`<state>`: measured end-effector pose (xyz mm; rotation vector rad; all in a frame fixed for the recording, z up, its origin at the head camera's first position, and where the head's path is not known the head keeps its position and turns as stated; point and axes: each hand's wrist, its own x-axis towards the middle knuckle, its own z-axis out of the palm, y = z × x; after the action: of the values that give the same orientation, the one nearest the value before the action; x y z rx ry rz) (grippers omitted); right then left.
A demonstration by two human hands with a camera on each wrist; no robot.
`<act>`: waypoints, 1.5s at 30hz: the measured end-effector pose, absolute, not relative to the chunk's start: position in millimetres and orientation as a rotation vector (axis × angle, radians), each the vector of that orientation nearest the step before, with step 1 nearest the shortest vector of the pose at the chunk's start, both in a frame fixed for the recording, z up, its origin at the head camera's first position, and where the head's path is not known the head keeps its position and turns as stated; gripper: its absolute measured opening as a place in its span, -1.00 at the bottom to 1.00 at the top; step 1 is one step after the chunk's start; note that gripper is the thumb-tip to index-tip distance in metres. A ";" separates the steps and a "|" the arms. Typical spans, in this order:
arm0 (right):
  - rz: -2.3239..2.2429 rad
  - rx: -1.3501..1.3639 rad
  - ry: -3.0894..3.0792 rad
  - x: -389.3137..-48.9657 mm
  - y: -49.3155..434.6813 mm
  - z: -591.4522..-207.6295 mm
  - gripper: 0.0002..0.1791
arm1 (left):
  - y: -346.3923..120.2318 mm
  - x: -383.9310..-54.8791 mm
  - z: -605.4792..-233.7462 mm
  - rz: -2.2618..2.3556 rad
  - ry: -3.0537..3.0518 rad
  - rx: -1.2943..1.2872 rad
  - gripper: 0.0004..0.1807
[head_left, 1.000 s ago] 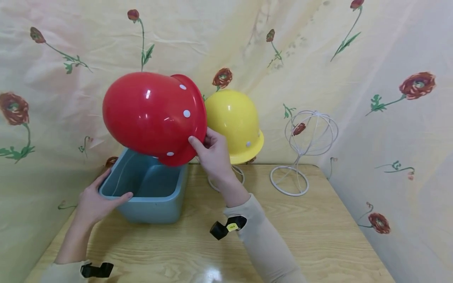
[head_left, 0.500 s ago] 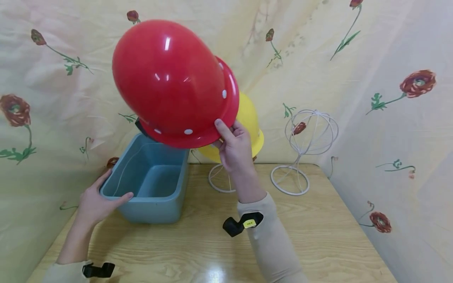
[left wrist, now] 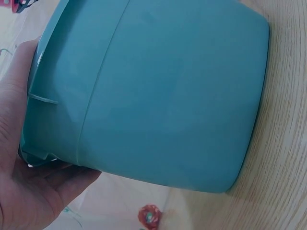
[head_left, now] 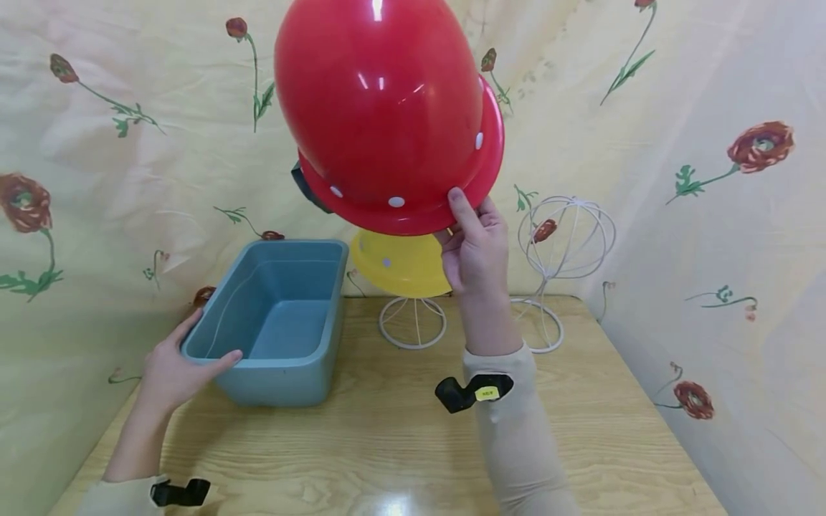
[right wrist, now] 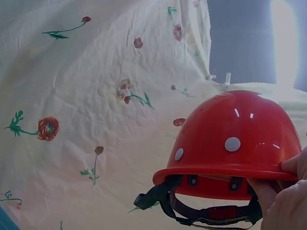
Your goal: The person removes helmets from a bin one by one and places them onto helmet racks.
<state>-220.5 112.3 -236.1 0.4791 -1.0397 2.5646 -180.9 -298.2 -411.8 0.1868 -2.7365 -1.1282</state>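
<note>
A red hard hat (head_left: 381,107) is held up high by my right hand (head_left: 479,247), which pinches its brim between thumb and fingers. In the right wrist view the red hard hat (right wrist: 235,139) shows its dark inner straps hanging below the brim. My left hand (head_left: 177,369) grips the near left corner of a blue-green plastic bin (head_left: 277,387), thumb over the rim. In the left wrist view the fingers curl under the lip of the bin (left wrist: 163,96). Behind the red one, a yellow hard hat (head_left: 400,269) sits on a white wire stand (head_left: 413,344), partly hidden.
A second white wire stand (head_left: 568,244) with a bare round top stands at the back right of the wooden table (head_left: 387,444). Flower-patterned cloth (head_left: 710,251) hangs behind and beside the table.
My right hand has lifted the red hard hat up and to the right, away from above the bin, turning its brim downward. The left hand and the bin have stayed put.
</note>
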 end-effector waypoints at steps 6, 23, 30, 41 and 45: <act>2.566 0.483 -0.925 -217.8 131.9 -234.3 -0.75 | -298.3 -181.1 -414.1 -1.149 -2.748 0.199 0.30; 2.597 0.477 -0.553 -216.0 188.5 -225.7 -0.67 | -299.0 -179.0 -414.7 -1.142 -2.722 0.198 0.29; 2.626 0.423 -0.423 -217.1 207.0 -222.2 -0.64 | -298.2 -177.5 -416.9 -1.151 -2.706 0.192 0.28; 2.636 0.268 -0.293 -216.7 238.0 -221.2 -0.58 | -296.1 -176.7 -417.4 -1.140 -2.699 0.190 0.27; 2.630 0.232 -0.291 -217.8 245.0 -223.0 -0.56 | -297.4 -176.4 -418.5 -1.132 -2.692 0.175 0.27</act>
<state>-217.8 245.0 -223.0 0.2317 -0.2906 2.6298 -176.4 -297.4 -418.5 0.1747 -2.6915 -1.1316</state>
